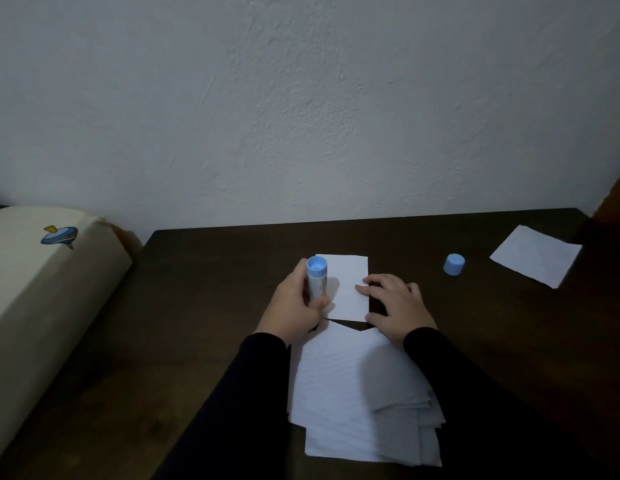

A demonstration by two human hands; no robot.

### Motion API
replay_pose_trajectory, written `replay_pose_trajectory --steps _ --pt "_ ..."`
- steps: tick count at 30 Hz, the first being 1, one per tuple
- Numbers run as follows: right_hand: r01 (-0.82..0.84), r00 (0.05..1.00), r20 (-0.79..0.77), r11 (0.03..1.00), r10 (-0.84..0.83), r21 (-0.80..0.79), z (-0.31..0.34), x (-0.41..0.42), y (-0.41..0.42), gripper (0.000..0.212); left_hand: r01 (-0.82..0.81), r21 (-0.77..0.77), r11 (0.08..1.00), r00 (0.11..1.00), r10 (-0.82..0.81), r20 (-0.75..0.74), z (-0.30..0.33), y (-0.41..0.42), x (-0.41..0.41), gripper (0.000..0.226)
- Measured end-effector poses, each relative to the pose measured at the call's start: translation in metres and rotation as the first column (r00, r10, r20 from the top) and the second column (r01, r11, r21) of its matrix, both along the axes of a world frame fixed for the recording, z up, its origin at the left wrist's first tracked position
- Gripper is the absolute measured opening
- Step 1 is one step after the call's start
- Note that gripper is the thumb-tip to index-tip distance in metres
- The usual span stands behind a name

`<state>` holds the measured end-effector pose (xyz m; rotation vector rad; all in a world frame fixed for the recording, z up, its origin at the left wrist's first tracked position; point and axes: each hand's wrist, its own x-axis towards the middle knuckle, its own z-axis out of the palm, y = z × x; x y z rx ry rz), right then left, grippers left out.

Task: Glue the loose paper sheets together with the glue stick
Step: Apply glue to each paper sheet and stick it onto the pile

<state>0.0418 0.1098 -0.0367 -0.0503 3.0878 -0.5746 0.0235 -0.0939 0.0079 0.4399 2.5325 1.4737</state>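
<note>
Nearest you, a loose stack of white paper sheets (357, 393) lies fanned on the dark table (204, 271), between your black sleeves. Just beyond it, your right hand (393, 306) rests flat, fingers straight, pressing the right edge of a small white sheet (348, 289). Your left hand (294, 303) grips the glue stick (317, 277) upright at that sheet's left edge, its blue end facing up. The barrel carries a printed label, probably blue on white, too blurred to read. Farther right stands the blue cap (454, 264), and beyond it another white sheet (537, 255).
</note>
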Motion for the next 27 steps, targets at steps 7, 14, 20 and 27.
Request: replay_pose_trajectory --steps 7,14,20,27 --pt "0.002 0.999 -0.035 1.000 -0.002 0.006 0.000 0.002 -0.003 0.051 -0.235 0.174 0.956 0.971 0.239 -0.001 -0.009 -0.009 -0.002 0.077" --pt "0.053 0.998 -0.021 0.999 -0.053 0.003 0.001 0.002 -0.007 0.043 -0.426 0.421 0.801 0.893 0.447 0.054 0.001 -0.024 -0.014 0.045" --pt "0.111 0.986 -0.121 0.992 -0.117 -0.057 -0.003 0.003 -0.006 0.032 -0.407 0.407 0.818 0.912 0.391 0.128 -0.005 -0.023 -0.013 0.046" --pt "0.174 0.980 -0.090 0.985 -0.175 -0.021 -0.006 0.001 -0.003 0.046 -0.496 0.198 0.846 0.862 0.506 -0.004 -0.017 -0.018 -0.017 0.028"
